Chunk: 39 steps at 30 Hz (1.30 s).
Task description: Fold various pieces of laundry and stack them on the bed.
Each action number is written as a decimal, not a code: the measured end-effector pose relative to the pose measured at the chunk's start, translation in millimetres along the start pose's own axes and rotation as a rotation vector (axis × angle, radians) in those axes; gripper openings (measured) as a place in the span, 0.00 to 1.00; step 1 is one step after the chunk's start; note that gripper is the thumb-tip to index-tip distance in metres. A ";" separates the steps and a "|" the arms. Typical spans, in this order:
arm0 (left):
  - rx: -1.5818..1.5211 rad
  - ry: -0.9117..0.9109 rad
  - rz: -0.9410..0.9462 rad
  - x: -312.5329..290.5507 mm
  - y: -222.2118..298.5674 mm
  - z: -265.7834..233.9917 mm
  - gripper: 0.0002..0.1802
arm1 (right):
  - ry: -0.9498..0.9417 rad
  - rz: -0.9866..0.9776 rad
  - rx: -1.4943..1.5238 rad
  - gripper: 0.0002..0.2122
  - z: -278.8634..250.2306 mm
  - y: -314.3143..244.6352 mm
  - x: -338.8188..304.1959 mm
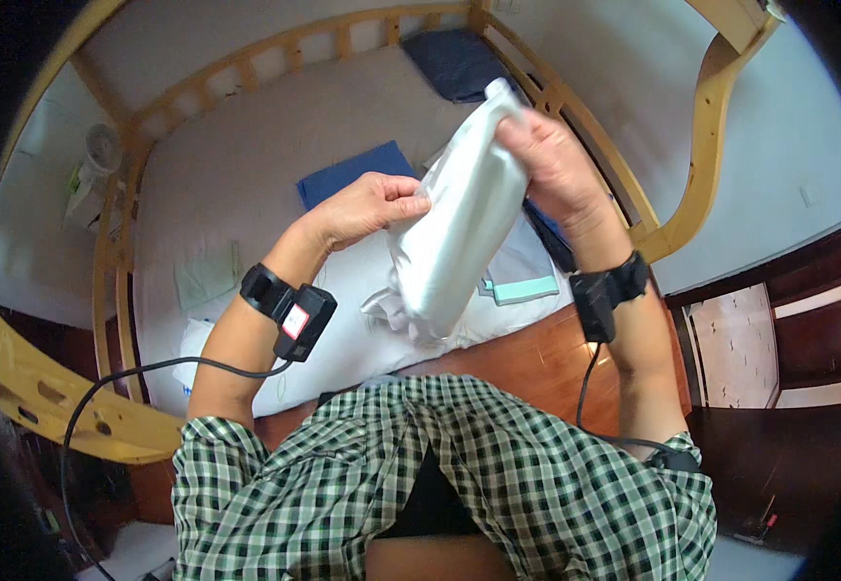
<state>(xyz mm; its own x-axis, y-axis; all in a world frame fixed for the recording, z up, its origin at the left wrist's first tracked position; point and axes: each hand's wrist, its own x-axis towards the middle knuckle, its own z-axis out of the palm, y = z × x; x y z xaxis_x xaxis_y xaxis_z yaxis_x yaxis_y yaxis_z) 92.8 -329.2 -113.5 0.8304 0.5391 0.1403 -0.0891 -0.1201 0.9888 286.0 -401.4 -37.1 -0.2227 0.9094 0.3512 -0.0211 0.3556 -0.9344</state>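
A white, satiny cloth (pixel 454 228) is held up over the near part of the bed, its top at the upper right and a loose crumpled end hanging lower left. My left hand (pixel 372 206) pinches its left edge between thumb and fingers. Higher up, my right hand (pixel 558 172) grips the cloth's upper right side; it is slightly blurred, and the fabric hides some of its fingertips. Behind the cloth a folded blue cloth (pixel 335 178) lies on the bed. A folded grey fabric piece with a mint-green band (pixel 525 290) rests at the bed's near edge.
The wooden bed has a slatted rail (pixel 294 58) and a curved post (pixel 706 160) at the right. A dark navy cloth (pixel 454 63) lies in the far corner. A small fan (pixel 103 148) stands at the left. Cables run from black wrist devices (pixel 304 322).
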 end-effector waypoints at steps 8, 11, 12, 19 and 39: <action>0.159 -0.083 -0.089 -3.1 -53.3 31.5 0.14 | -0.012 -0.132 -0.005 0.12 -35.6 -22.2 -5.9; 0.369 -0.009 -0.128 -2.6 -49.5 36.5 0.14 | 0.049 -0.176 -0.029 0.11 -47.1 -31.0 -7.4; 0.342 0.105 -0.082 -2.5 -50.9 32.0 0.14 | 0.045 -0.178 -0.035 0.11 -49.5 -34.3 -8.2; 0.355 0.339 -0.043 -15.4 -40.3 -5.6 0.08 | 0.266 -0.258 0.046 0.12 -75.2 -44.8 -18.3; 0.366 0.548 0.288 23.6 7.2 63.5 0.21 | 0.444 0.071 -0.114 0.06 12.8 53.8 -7.2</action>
<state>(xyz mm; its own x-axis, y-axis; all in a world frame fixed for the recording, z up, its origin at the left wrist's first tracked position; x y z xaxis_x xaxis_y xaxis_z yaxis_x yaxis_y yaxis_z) 146.7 -370.2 -106.4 0.3974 0.7736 0.4936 0.0071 -0.5404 0.8414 274.1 -391.5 -90.7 0.2200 0.9278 0.3013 0.0919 0.2878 -0.9533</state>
